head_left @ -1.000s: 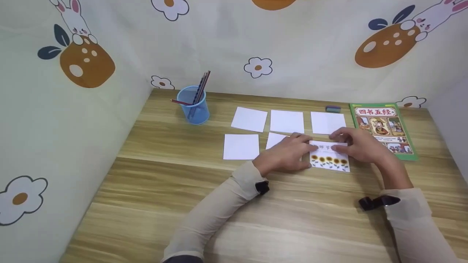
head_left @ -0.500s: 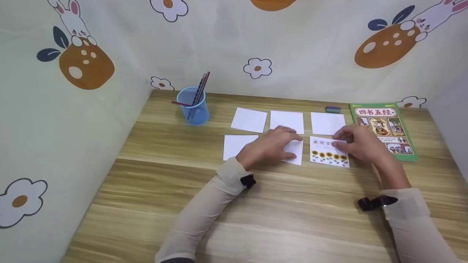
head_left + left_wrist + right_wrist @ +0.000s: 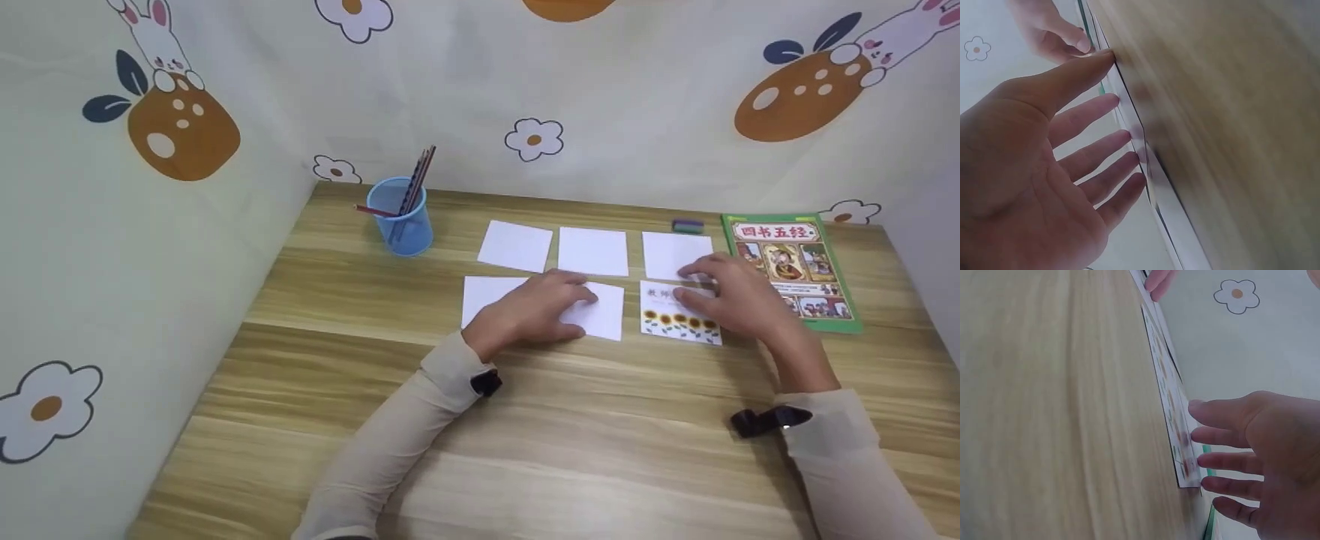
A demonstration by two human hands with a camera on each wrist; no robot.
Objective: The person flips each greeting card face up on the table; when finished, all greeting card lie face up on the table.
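My left hand (image 3: 529,310) lies over two blank white cards in the front row, its fingers spread and relaxed. The middle front card (image 3: 606,307) shows beyond the fingertips; the left front card (image 3: 480,295) is partly hidden under the hand. In the left wrist view, the fingertips (image 3: 1129,135) are right at the card's surface. My right hand (image 3: 739,296) is at the card printed with sunflowers (image 3: 679,330), thumb over its upper part and covering some printed characters. Straight fingers of the right hand (image 3: 1235,461) reach to the cards in the right wrist view.
Three blank cards (image 3: 592,251) form the back row. Behind the rightmost lies a small purple and green block (image 3: 688,226). A green-edged picture book (image 3: 780,232) lies at the right. A blue mesh cup (image 3: 409,232) with pencils stands at the back left, near the patterned curtain (image 3: 450,90).
My left hand has let go of the sunflower card and moved left over the blank cards. The sunflower card has shifted slightly back; my right hand has stayed by it.
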